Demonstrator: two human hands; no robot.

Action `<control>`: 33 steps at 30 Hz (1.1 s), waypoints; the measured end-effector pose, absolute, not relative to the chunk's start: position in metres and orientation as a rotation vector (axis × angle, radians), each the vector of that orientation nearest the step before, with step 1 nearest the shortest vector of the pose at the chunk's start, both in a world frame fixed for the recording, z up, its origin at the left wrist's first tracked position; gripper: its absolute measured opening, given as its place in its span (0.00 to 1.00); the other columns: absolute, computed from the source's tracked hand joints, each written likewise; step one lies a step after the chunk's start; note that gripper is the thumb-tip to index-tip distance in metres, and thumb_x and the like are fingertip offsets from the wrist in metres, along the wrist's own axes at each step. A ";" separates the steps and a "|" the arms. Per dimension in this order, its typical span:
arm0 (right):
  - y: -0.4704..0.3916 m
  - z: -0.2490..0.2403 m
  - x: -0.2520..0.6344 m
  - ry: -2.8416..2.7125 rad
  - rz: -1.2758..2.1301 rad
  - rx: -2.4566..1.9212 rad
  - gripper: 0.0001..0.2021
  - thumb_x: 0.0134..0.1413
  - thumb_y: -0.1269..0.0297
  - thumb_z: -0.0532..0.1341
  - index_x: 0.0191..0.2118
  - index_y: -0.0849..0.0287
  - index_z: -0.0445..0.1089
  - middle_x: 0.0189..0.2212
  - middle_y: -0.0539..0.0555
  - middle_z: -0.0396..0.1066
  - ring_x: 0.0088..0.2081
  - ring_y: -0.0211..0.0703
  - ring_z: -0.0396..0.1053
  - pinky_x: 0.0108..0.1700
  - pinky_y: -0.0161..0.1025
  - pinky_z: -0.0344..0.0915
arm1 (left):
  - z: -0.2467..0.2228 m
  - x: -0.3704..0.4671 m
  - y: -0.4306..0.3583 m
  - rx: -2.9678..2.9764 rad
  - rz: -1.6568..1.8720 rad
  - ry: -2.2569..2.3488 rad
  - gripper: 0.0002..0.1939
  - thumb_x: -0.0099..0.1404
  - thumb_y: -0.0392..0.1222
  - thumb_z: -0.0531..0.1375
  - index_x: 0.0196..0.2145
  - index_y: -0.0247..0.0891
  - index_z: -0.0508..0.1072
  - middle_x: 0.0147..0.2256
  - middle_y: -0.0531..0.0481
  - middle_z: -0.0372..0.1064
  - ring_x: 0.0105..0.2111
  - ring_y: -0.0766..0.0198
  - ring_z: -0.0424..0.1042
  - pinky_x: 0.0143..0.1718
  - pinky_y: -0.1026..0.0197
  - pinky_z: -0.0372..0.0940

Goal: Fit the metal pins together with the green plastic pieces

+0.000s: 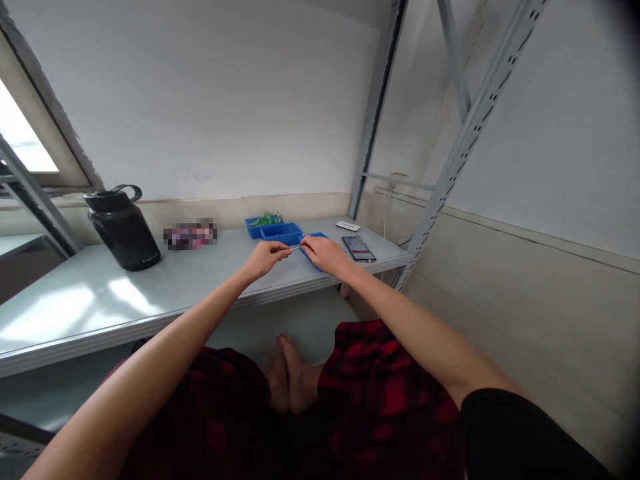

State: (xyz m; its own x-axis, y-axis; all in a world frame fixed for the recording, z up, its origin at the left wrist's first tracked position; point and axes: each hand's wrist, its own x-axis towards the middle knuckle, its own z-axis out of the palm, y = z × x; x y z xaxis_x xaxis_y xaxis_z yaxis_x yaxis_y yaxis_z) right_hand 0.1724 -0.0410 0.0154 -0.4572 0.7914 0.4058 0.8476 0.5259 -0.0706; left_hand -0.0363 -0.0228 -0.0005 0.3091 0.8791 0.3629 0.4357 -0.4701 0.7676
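Note:
Just above the shelf's front part, my left hand (267, 259) and my right hand (325, 253) face each other. A thin, pale, wire-like piece (295, 249) spans the small gap between their fingertips. Both hands are closed in a pinch on its ends; its exact kind is too small to make out. A blue tray (315, 236) lies partly hidden under my right hand. Behind the hands is a second blue tray (281, 233), whose contents I cannot make out. A third blue tray (254, 232) beside it holds green pieces (267, 219).
The grey metal shelf (210, 280) carries a large dark bottle (125, 230) at left and a blurred-out item (190, 235). A phone (359, 249) and a small white object (348, 226) lie at right. A slotted metal upright (465, 140) rises beyond them.

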 end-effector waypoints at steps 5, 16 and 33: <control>-0.043 0.017 0.173 -2.381 -0.214 -1.391 0.14 0.71 0.62 0.49 0.50 0.56 0.71 0.45 0.58 0.77 0.46 0.49 0.73 0.44 0.38 0.61 | -0.001 -0.035 -0.022 2.016 1.092 1.161 0.21 0.55 0.60 0.64 0.31 0.37 0.79 0.28 0.46 0.75 0.29 0.61 0.68 0.34 0.58 0.65; -0.040 0.016 0.176 -2.377 -0.215 -1.413 0.14 0.70 0.61 0.50 0.50 0.55 0.71 0.44 0.58 0.77 0.45 0.50 0.74 0.41 0.38 0.61 | 0.002 -0.037 -0.024 1.994 1.096 1.198 0.19 0.57 0.56 0.65 0.33 0.37 0.80 0.30 0.46 0.75 0.30 0.60 0.69 0.34 0.59 0.65; -0.042 0.010 0.170 -2.372 -0.148 -1.424 0.14 0.70 0.62 0.51 0.49 0.57 0.71 0.43 0.58 0.78 0.43 0.48 0.74 0.41 0.37 0.60 | 0.003 -0.036 -0.023 1.925 1.179 1.204 0.19 0.57 0.56 0.64 0.32 0.36 0.78 0.28 0.47 0.74 0.29 0.61 0.70 0.31 0.60 0.66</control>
